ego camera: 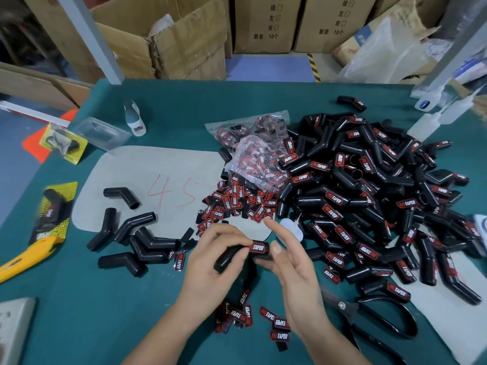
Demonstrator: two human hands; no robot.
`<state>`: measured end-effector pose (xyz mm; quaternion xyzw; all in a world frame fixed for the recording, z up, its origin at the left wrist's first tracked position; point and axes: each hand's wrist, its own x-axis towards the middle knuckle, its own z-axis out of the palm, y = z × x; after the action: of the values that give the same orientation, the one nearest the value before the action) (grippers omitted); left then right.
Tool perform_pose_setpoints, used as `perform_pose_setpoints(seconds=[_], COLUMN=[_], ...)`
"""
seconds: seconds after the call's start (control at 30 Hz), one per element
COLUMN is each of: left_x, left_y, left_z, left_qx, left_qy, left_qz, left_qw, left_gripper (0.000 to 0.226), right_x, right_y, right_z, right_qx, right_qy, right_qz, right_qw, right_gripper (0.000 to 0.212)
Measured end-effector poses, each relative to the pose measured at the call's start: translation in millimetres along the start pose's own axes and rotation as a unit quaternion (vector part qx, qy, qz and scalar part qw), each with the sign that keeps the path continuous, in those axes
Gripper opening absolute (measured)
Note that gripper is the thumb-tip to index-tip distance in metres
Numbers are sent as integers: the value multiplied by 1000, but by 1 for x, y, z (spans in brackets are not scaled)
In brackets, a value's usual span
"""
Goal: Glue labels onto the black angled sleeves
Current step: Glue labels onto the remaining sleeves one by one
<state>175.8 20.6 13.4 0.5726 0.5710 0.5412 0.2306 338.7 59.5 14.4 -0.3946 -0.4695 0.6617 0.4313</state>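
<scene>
Two bare hands met near the middle of the green worktop [79,312], forearms coming in from the near edge. The left hand [210,256] had its fingers curled round a black angled sleeve [232,255], gripping it above the worktop with the knuckles up. A red and black label [257,247] sat on the sleeve's right end. The right hand [292,267] was beside that end, fingers loosely spread and mostly straight, index finger raised toward the far side, thumb close to the labelled end; whether it touched the sleeve could not be told. It clasped nothing.

To the right lay a large pile of labelled sleeves [369,196]. Left of the hands rested a small group of unlabelled sleeves [134,233], partly on a grey mat [158,167] marked with a red 45. Loose labels [237,204] were heaped just beyond the hands, against clear bags of labels [253,148]. More scattered labels [274,322] lay near, between the wrists. Black scissors [374,317] lay near right, a yellow cutter [23,259] at the left edge, and a white glue bottle [134,117] stood far left.
</scene>
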Motion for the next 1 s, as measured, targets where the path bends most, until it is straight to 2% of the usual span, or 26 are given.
perform_pose_setpoints(seconds=[0.1, 0.2, 0.43, 0.73, 0.9, 1.0], left_x=[3, 3, -2, 1, 2, 1], left_y=[-1, 0, 3, 6, 6, 6], left_z=[-4, -5, 0, -2, 1, 1], left_qx=[-57, -63, -33, -12, -19, -8], left_qy=[10, 8, -13, -11, 6, 14], left_qz=[-54, -68, -55, -42, -34, -22], left_qw=[997, 996, 998, 999, 999, 1000], left_gripper=[12, 13, 20, 19, 6, 14], right_x=[0, -2, -2, -3, -5, -6], right_y=[-3, -6, -6, -4, 1, 5], right_z=[-1, 0, 2, 2, 5, 3], right_qx=[-19, -39, -41, -34, -81, -111], right_qy=[-6, -23, 4, 1, -11, -10], right_qz=[-14, -20, -24, -44, -83, -103], right_qw=[1000, 999, 999, 998, 993, 988], right_gripper=[38, 38, 42, 43, 47, 47])
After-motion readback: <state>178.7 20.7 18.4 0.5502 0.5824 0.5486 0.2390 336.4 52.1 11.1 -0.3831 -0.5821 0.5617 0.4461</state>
